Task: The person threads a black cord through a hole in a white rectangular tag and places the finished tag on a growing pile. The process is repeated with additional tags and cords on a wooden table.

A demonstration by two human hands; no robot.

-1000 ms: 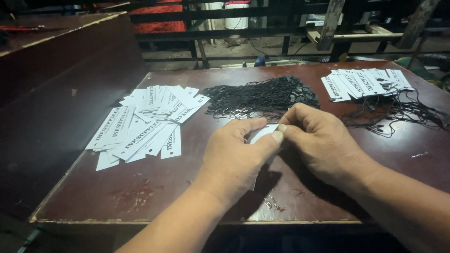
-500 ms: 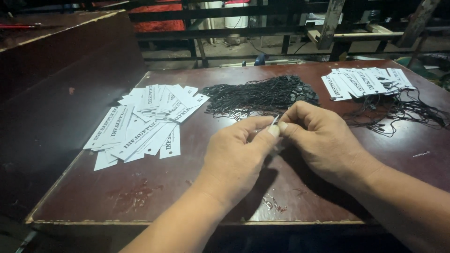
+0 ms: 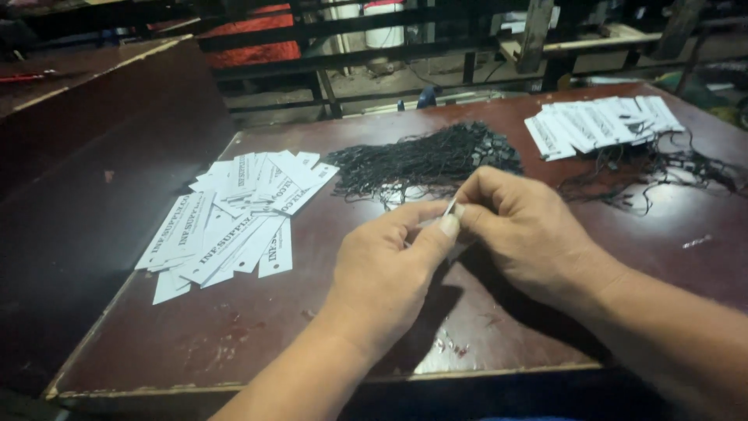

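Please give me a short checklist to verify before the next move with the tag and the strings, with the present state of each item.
1. Tag pinched between both hands: ok.
2. Left hand and right hand meet over the table: ok.
3. String passing through the tag's hole: cannot tell, fingers hide it.
4. Pile of black strings lies just behind the hands: ok.
5. Loose tags lie fanned to the left: ok.
6. Strung tags sit apart, far right: ok.
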